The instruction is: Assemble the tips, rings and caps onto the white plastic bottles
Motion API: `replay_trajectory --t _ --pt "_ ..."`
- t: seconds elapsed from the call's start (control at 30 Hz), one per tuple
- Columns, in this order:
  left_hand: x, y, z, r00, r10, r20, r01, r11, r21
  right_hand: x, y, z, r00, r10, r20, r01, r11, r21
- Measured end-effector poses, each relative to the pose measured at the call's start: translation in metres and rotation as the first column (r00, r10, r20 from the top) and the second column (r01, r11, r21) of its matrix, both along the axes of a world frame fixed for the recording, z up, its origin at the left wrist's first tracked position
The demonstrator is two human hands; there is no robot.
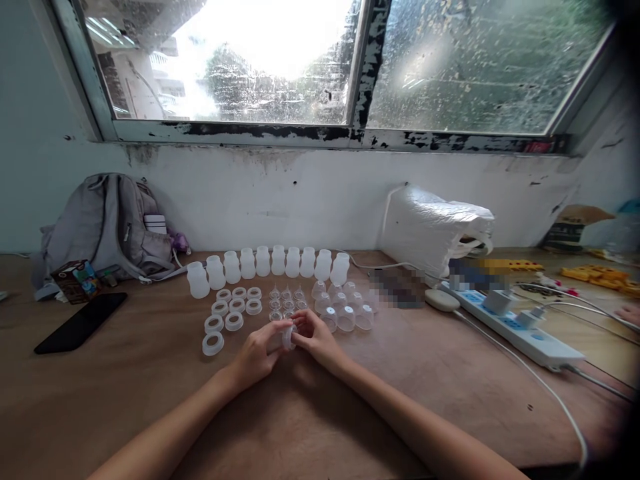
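Note:
Just above the table, my left hand (260, 350) is closed around a small frosted baby bottle (274, 343), mostly hidden by the fingers. At its right end sits a translucent bottle ring (289, 337), pinched by the fingers of my right hand (316, 339). Close beyond my hands stand several clear nipples (287, 295) in short rows. To their right are several clear dome caps (345, 319). On the left lie several white bottle rings (213, 343). A curved row of frosted baby bottles (278, 260) stands upright behind everything.
A grey backpack (107, 220), a small box (77, 280) and a black phone (81, 323) are on the left. On the right are a silver bag (425, 223), a power strip (515, 330) with cables, and yellow parts (600, 277). Another person's hand (629, 315) shows at the right edge.

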State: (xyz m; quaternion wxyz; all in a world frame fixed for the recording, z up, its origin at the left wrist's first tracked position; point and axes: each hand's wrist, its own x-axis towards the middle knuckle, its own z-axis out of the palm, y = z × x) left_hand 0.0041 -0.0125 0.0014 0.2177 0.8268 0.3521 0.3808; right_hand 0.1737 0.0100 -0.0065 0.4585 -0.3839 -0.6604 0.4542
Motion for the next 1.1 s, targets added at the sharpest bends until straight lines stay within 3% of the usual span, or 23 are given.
replay_trajectory --t 0.13,0.3,0.43,0.63,0.9,1.1 --pt "0.000 0.001 -0.001 0.998 -0.044 -0.034 0.046 0.998 0.047 -0.003 0.000 -0.001 0.985 0.140 -0.097 -0.154 0.975 -0.159" --pt "0.003 0.000 0.000 0.980 0.126 -0.155 -0.102 0.982 0.157 -0.006 -0.001 -0.005 0.990 0.109 -0.087 -0.120 0.983 -0.137" --pt "0.006 -0.005 0.001 0.969 0.139 -0.205 -0.128 0.990 0.063 -0.004 0.001 -0.008 0.999 0.049 0.013 -0.048 0.997 -0.068" --pt "0.012 -0.004 -0.002 0.991 0.066 -0.115 -0.076 0.994 -0.077 0.000 0.003 -0.011 0.991 -0.041 0.125 0.039 0.999 0.022" --pt "0.014 0.004 -0.002 0.999 -0.051 -0.003 0.050 0.984 -0.172 0.001 0.001 -0.006 0.991 -0.043 0.127 0.036 0.998 0.057" --pt "0.011 0.001 -0.003 0.998 -0.056 -0.033 0.050 0.984 -0.170 -0.002 -0.001 -0.002 0.990 -0.024 0.139 0.013 0.996 0.084"
